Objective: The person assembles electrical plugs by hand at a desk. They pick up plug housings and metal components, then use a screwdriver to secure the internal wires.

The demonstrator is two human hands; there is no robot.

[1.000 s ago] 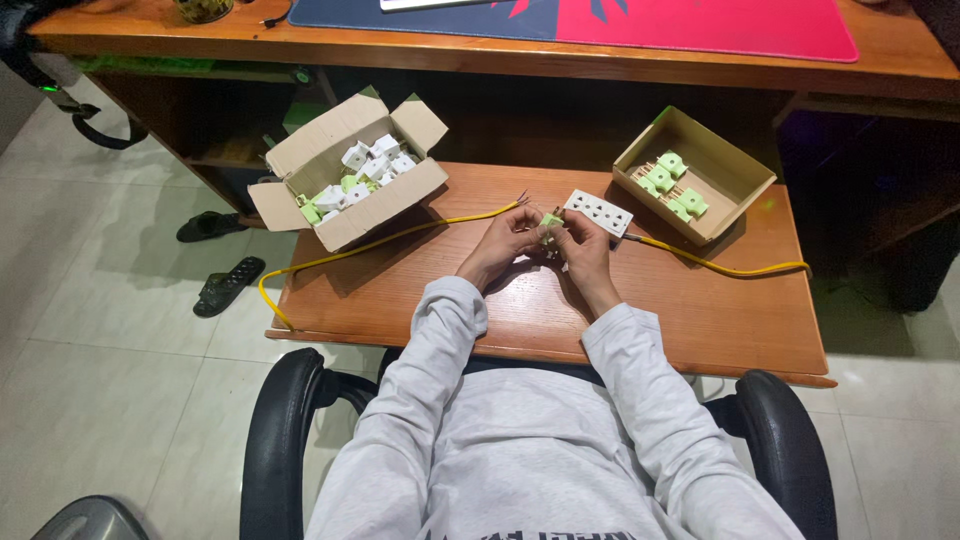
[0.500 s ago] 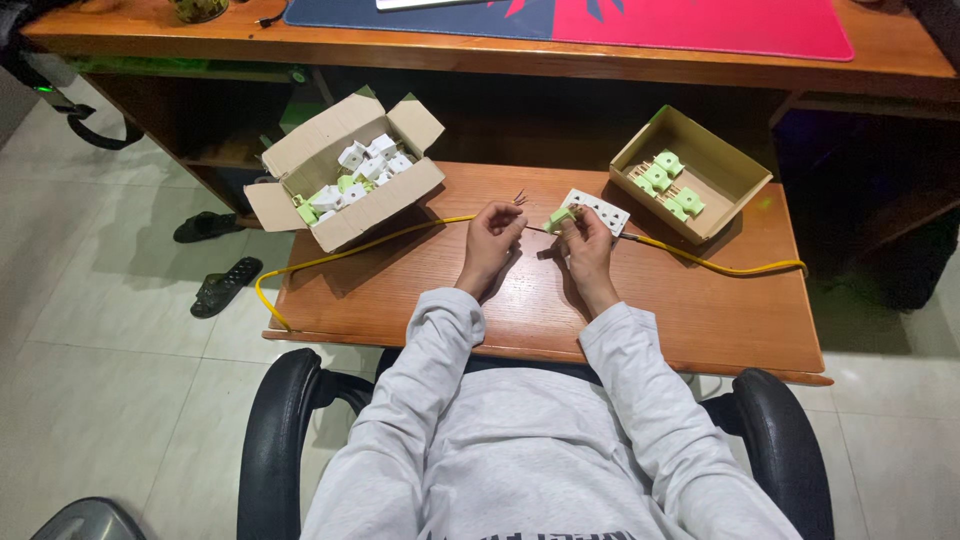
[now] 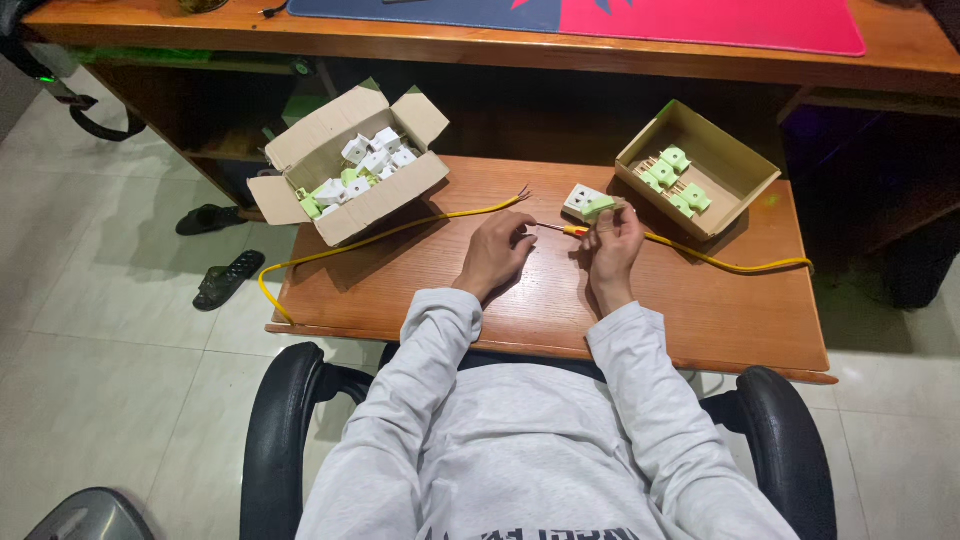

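My right hand is raised a little above the small wooden table and pinches a green and white socket part at its fingertips. A white socket lies just behind it. A small screwdriver with a red and yellow handle lies between my hands, handle toward the right hand. My left hand rests on the table with curled fingers at the screwdriver's metal tip; a grip is not clear. The bare end of a yellow cable lies free just beyond the left hand.
An open cardboard box of white and green socket parts stands at the table's back left. A shallow cardboard tray with green parts sits at the back right. A second yellow cable runs right. A big desk stands behind, slippers on the floor.
My left hand has let go of the yellow cable's end and dropped back to the table by the screwdriver. My right hand still holds the green part near the white socket.
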